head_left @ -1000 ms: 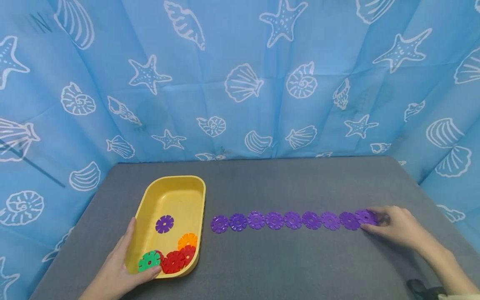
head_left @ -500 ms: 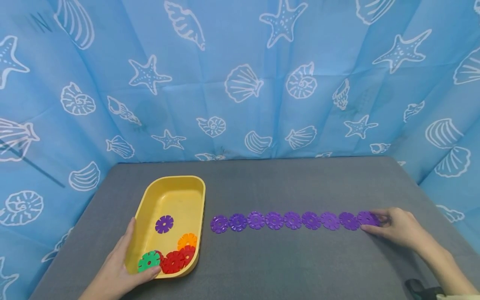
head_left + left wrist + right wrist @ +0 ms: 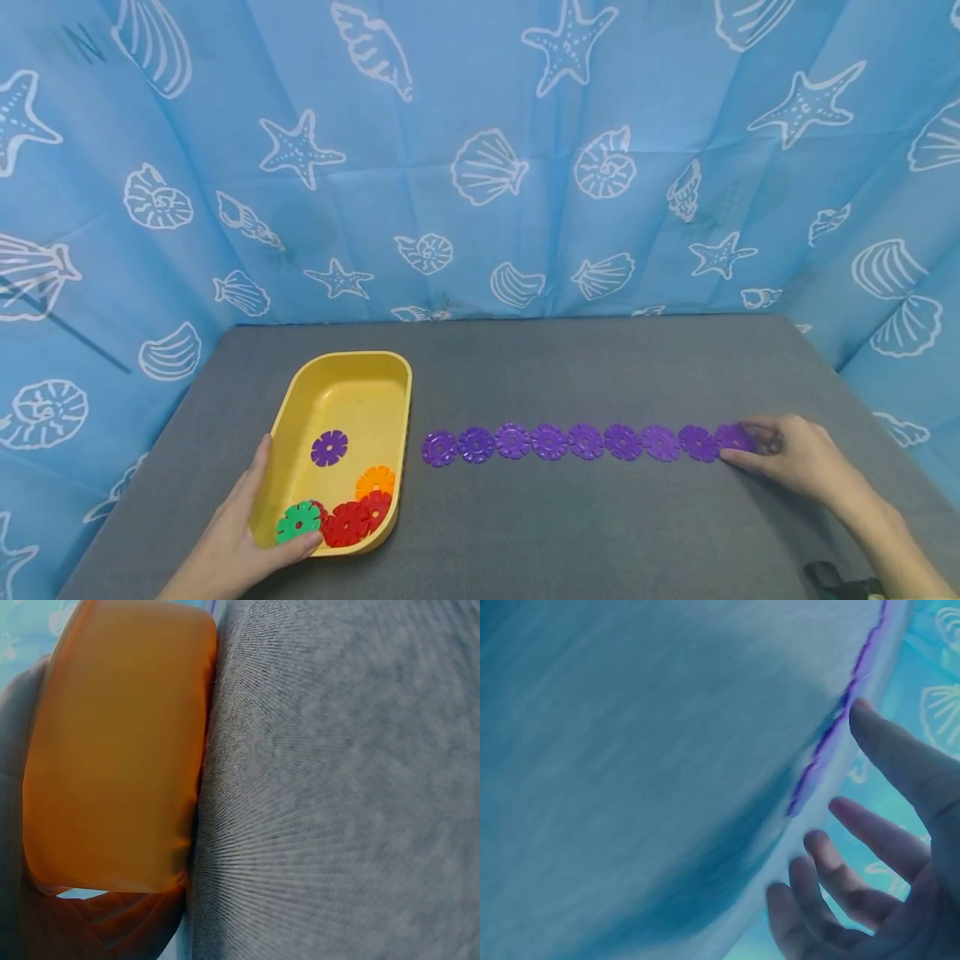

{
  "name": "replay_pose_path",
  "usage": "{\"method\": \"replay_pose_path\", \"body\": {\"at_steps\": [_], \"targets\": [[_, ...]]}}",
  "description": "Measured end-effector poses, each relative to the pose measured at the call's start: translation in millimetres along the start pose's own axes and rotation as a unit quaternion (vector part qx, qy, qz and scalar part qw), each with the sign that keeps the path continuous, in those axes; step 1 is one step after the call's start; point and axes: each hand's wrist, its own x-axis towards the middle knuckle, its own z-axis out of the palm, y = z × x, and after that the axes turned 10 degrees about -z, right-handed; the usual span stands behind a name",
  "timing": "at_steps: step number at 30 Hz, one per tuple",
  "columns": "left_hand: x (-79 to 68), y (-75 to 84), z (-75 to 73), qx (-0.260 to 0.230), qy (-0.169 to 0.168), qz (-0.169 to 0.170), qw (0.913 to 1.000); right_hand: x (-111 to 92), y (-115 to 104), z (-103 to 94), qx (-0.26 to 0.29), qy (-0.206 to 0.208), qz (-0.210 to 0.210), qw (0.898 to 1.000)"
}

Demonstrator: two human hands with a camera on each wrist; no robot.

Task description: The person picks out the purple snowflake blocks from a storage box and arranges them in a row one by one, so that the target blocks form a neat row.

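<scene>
On the left, my left hand (image 3: 238,529) grips the near-left corner of a yellow plastic tray (image 3: 352,355), thumb over the rim and fingers along the outer wall. The tray's side (image 3: 120,750) fills much of the left wrist view. A row of purple snowflake building discs (image 3: 549,442) runs to the right of the tray, flat on the table. At its right end my right hand (image 3: 802,458) holds the last purple snowflake disc (image 3: 733,438) between thumb and index finger. In the right wrist view the remaining fingers (image 3: 840,889) are spread apart, and the discs (image 3: 821,754) appear edge-on.
Inside the tray lie a purple disc (image 3: 329,448), an orange disc (image 3: 375,481), a green disc (image 3: 298,522) and red discs (image 3: 347,525). A grey cloth covers the table (image 3: 600,533). A blue curtain (image 3: 480,233) with shell prints hangs behind it.
The last purple disc has shifted slightly right and down, and it overlaps its neighbour less than before. My right hand moved slightly with it. The left hand and tray have stayed put.
</scene>
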Motion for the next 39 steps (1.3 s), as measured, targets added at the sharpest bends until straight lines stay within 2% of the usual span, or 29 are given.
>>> {"method": "replay_pose_path", "body": {"at_steps": [5, 12, 18, 30, 39], "targets": [[-0.2, 0.4, 0.2, 0.005, 0.001, -0.002, 1.0000, 9.0, -23.7, -4.9, 0.013, 0.017, 0.004, 1.000], [0.3, 0.7, 0.3, 0.002, -0.003, -0.003, 1.0000, 22.8, -66.9, -1.4, 0.061, 0.064, -0.044, 0.995], [0.5, 0.6, 0.4, -0.001, -0.004, -0.001, 1.0000, 37.6, -105.0, 1.7, 0.092, 0.084, -0.082, 0.989], [0.2, -1.3, 0.6, 0.002, 0.001, 0.007, 1.0000, 69.0, -182.9, 15.8, 0.155, 0.089, -0.176, 0.968], [1.5, -1.6, -0.6, 0.013, 0.003, 0.010, 0.9999, 92.5, -259.3, 34.6, 0.194, 0.065, -0.244, 0.948]]}}
